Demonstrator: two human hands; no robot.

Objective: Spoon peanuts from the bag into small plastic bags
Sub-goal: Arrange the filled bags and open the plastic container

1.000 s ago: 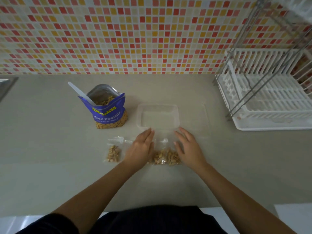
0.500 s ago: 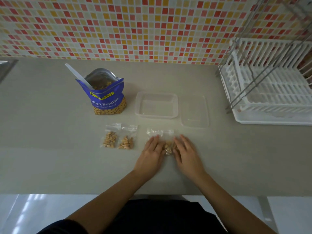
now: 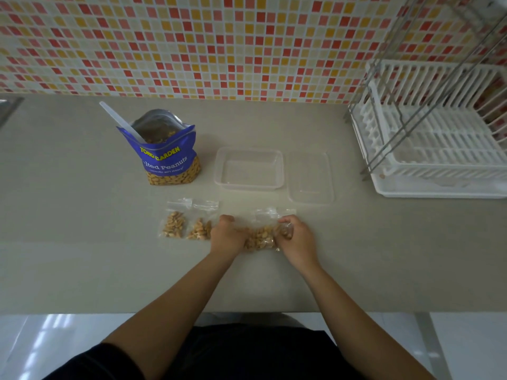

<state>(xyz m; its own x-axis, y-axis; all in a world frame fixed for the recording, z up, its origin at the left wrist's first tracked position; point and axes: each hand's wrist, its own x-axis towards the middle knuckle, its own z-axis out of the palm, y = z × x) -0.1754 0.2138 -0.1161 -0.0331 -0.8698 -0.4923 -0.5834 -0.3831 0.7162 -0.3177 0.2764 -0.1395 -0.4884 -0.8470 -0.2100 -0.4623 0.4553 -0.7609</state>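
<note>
Plainly, both hands were closed on one small clear plastic bag of peanuts, which lay on the smooth, matte grey-beige desk towards its front edge. The left hand gripped the bag's left side with curled fingers, knuckles up. The right hand pinched its right side, fingers bent over the film. That film was thin, glossy and crumpled, and the tan, lumpy nuts bunched between the two hands. How much of the bag lay under the palms could not be told.

Just left of the left hand lay a near filled bag and, touching it, a far filled bag, both flat with pale zip strips.

Behind them stood the blue foil peanut pouch, upright and open, with a silver lining and a clear window at its base showing nuts. A fold hid the first letters of its print. A white plastic spoon leaned left out of the pouch's mouth, its bowl hidden inside.

To the pouch's right sat a clear rectangular plastic tub with rounded corners. Just beside the tub lay a flat clear lid, faint against the desk. A white slatted plastic dish rack with a wire frame was cut off by the right edge. Small glossy square tiles in red, orange, yellow and white covered the wall.
</note>
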